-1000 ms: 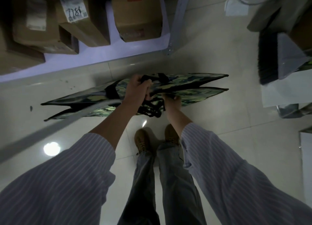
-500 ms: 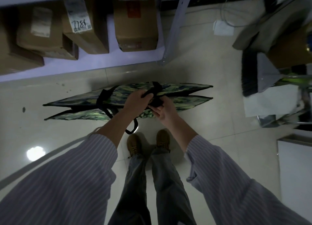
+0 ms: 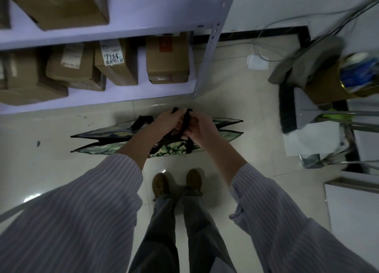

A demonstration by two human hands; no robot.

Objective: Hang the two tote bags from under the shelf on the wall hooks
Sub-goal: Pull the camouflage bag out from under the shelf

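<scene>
Two flat camouflage tote bags hang side by side above the floor in front of my feet: the far bag [image 3: 106, 132] and the near bag [image 3: 172, 149]. Their black handles [image 3: 185, 119] are bunched together between my hands. My left hand [image 3: 169, 121] grips the handles from the left, and my right hand [image 3: 200, 125] grips them from the right, fingers curled round the straps. No wall hooks are in view.
A metal shelf [image 3: 98, 96] with several cardboard boxes [image 3: 167, 57] stands just beyond the bags, its upright post [image 3: 211, 41] at the right. A broom and dustpan [image 3: 295, 106] lean at the right, near cables [image 3: 264, 36] and a white cabinet [image 3: 352, 207].
The bags have risen off the floor and my right hand has joined my left on the bunched handles. My view has tilted up, showing more of the shelf.
</scene>
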